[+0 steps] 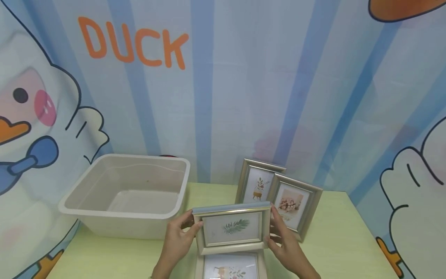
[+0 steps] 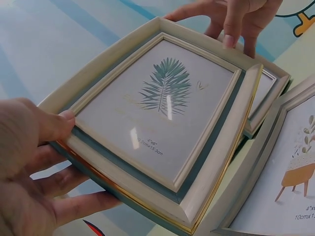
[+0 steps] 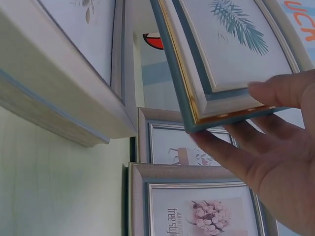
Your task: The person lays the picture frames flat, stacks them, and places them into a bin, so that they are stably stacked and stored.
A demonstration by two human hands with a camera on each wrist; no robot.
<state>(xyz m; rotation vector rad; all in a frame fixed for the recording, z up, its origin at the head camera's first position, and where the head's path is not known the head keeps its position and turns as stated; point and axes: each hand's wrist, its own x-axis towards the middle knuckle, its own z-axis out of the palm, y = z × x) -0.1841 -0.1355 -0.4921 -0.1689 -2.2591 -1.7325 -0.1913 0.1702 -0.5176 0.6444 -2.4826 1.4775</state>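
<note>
A cream picture frame with a green leaf print is held up sideways between both hands. My left hand grips its left end, thumb on the front and fingers behind, as the left wrist view shows. At the other end my right hand pinches the border, thumb in front and fingers underneath. Gold edging and a blue-green side show on this frame. Just below it lies a second picture frame with a plant print, partly cut off by the lower image edge.
Behind my right hand stand two upright picture frames, one with a potted plant print and one with a pink flower print overlapping it. A large whitish plastic tub sits at the left of the yellow-green table. A duck-print curtain hangs behind.
</note>
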